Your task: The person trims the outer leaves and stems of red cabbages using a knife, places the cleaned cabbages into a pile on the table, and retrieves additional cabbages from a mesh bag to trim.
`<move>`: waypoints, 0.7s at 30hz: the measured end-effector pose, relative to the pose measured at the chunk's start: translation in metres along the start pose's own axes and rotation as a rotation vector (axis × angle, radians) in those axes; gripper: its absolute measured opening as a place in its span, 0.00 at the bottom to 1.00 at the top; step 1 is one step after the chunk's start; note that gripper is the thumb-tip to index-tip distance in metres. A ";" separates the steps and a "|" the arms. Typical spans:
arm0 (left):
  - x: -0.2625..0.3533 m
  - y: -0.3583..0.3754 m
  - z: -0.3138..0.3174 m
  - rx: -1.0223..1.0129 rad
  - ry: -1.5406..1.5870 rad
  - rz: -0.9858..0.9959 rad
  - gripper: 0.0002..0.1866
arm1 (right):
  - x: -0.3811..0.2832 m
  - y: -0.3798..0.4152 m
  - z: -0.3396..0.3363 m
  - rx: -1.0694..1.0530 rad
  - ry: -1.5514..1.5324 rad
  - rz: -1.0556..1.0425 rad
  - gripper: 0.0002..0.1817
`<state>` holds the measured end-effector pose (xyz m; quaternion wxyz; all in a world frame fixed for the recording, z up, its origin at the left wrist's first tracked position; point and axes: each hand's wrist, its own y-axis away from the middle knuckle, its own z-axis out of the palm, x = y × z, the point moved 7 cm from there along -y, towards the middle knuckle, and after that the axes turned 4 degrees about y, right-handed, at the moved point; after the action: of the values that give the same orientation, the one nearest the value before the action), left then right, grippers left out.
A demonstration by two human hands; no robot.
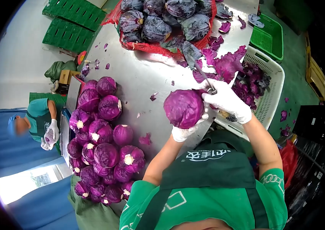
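My gloved left hand cups a trimmed red cabbage from below, above the steel table. In my gloved right hand is a knife, its blade pointing up and away from me. The right fingertips are beside the cabbage's right side; whether they press on it is hard to see. Loose purple leaves lie just beyond the knife. At the left, a pile of trimmed red cabbages shows several pale cut stems.
A red mesh sack holds untrimmed cabbages at the far side. A white crate with leaves stands at the right, near a green crate. Another person in gloves works at the left.
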<state>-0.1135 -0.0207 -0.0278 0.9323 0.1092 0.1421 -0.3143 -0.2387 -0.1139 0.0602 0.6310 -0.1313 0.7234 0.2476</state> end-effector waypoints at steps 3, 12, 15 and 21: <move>-0.020 -0.007 0.019 -0.001 0.181 -0.043 0.43 | 0.025 -0.010 -0.039 0.258 0.270 0.021 0.19; -0.022 -0.017 0.018 0.008 0.279 -0.003 0.45 | -0.024 0.023 -0.014 0.268 0.263 -0.066 0.37; -0.019 -0.015 0.015 0.074 0.186 0.029 0.44 | -0.006 0.019 0.007 0.255 0.132 -0.113 0.46; 0.010 0.002 0.064 0.337 -1.434 0.722 0.47 | 0.004 0.033 0.004 0.335 -0.147 -0.111 0.40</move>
<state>-0.0919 -0.0431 0.0291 0.8113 0.0593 -0.5816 -0.0054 -0.2526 -0.0832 0.0619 0.7078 -0.0455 0.6981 0.0974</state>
